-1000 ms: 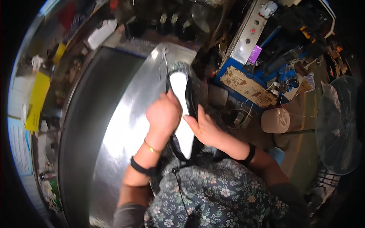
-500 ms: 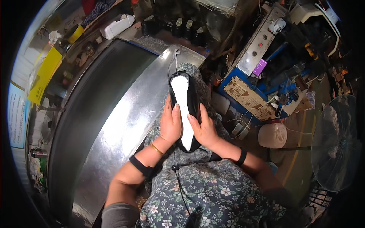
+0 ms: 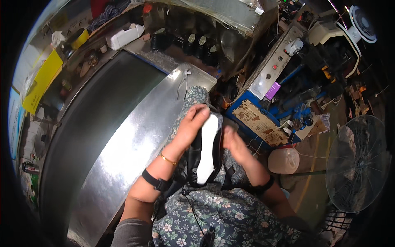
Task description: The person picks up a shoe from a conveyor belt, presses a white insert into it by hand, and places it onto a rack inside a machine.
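Note:
A black shoe upper with a white sole-shaped bottom (image 3: 208,150) lies over my lap, white side up and lengthwise away from me. My left hand (image 3: 192,125) is closed on its far end, fingers bent over the edge. Just right of the shoe, my right hand (image 3: 236,144) is blurred by motion. Its fingertips point toward the shoe's side, and I cannot tell whether they touch it. Patterned floral cloth (image 3: 234,206) covers my lap beneath the shoe.
A dark conveyor belt (image 3: 103,103) with a shiny metal side plate (image 3: 123,144) runs along my left. At right stand a blue machine with a control panel (image 3: 271,68), a whitish plastic container (image 3: 284,160) and a large fan (image 3: 358,164). Black shoes (image 3: 197,47) sit at the far side.
The shoe has moved nearer to me, and its white bottom sits differently. My left hand has shifted to the far end. My right hand has come off the white bottom toward the right.

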Action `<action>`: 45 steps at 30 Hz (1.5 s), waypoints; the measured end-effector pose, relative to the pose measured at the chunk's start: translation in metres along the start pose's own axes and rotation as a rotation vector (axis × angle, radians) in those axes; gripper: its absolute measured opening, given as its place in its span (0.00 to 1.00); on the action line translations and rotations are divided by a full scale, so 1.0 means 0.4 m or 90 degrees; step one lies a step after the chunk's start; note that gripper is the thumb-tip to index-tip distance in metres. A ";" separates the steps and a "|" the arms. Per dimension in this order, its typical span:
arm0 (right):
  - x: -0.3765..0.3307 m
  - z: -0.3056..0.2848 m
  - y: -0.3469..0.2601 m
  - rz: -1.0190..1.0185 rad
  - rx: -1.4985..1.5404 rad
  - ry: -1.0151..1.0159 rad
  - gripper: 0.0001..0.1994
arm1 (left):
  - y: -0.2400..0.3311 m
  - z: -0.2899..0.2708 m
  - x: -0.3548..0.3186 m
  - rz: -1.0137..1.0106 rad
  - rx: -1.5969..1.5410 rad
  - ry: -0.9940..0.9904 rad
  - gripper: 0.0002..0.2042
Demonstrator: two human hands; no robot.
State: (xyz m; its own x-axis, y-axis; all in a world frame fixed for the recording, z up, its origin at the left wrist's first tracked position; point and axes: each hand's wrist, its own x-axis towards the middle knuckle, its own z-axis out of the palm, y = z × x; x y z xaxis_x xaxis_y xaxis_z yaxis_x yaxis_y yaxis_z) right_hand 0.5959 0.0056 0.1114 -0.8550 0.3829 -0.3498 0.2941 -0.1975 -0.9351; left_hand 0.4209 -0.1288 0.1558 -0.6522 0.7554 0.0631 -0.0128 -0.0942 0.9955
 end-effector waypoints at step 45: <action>-0.200 -0.248 -0.181 0.131 0.157 -0.233 0.30 | 0.148 0.073 -0.103 0.311 0.101 -0.460 0.27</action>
State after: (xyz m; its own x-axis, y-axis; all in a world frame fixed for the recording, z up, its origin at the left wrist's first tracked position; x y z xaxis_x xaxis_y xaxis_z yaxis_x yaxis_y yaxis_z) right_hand 0.6852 0.0789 0.2016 -0.8970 -0.0194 -0.4417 0.4001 -0.4609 -0.7922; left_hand 0.4693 -0.1466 0.2140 0.0814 0.8843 0.4598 0.2825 -0.4629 0.8402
